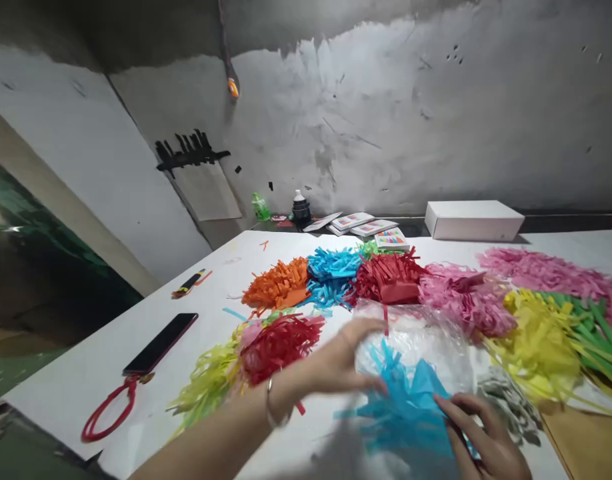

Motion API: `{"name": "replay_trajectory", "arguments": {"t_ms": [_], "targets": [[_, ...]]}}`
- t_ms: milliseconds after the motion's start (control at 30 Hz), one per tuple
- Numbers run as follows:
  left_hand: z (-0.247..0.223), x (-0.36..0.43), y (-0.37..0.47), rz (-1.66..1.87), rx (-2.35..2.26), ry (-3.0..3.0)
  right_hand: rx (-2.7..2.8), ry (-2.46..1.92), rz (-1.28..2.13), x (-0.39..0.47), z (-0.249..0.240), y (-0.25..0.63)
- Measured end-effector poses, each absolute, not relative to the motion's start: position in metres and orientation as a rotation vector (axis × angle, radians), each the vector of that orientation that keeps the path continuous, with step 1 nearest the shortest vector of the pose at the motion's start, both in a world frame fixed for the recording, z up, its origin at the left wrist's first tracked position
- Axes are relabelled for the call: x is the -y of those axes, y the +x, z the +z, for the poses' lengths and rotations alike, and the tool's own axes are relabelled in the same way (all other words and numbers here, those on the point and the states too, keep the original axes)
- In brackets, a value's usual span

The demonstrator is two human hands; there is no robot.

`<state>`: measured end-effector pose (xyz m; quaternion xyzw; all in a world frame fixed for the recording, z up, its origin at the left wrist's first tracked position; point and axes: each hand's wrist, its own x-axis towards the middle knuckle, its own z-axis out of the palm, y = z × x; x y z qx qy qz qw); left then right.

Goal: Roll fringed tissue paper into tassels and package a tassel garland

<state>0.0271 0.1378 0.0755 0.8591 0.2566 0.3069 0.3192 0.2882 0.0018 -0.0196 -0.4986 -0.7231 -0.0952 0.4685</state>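
A bright blue tissue-paper tassel, with fringed strips and some motion blur, is in front of me over the white table. My right hand pinches its right side between thumb and fingers. My left hand, a bangle on its wrist, reaches in from the left with thumb and fingers spread apart. Its thumb tip is at the tassel's left fringe; whether it touches cannot be made out. Just behind the tassel lies a clear plastic bag. A red tissue tassel lies behind my left forearm, beside yellow-green fringe.
Bundles of orange, blue, red, pink and yellow fringe line the table. A phone and cutter lie left. Grey gloves and brown cardboard sit right; a white box stands behind.
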Motion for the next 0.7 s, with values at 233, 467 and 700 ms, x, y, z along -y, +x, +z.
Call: {"name": "replay_trajectory", "arguments": {"t_ms": [233,467,700], "targets": [[0.043,-0.031,0.047,1.073,-0.747,2.859,1.887,-1.071,-0.327,0.016,0.000,0.253],[0.046,-0.008,0.017,0.941,-0.542,2.439,1.875,-1.050,-0.374,0.043,-0.013,0.254],[0.060,-0.044,0.045,0.587,-0.693,1.591,1.871,-0.947,-0.428,0.067,-0.010,0.261]]}}
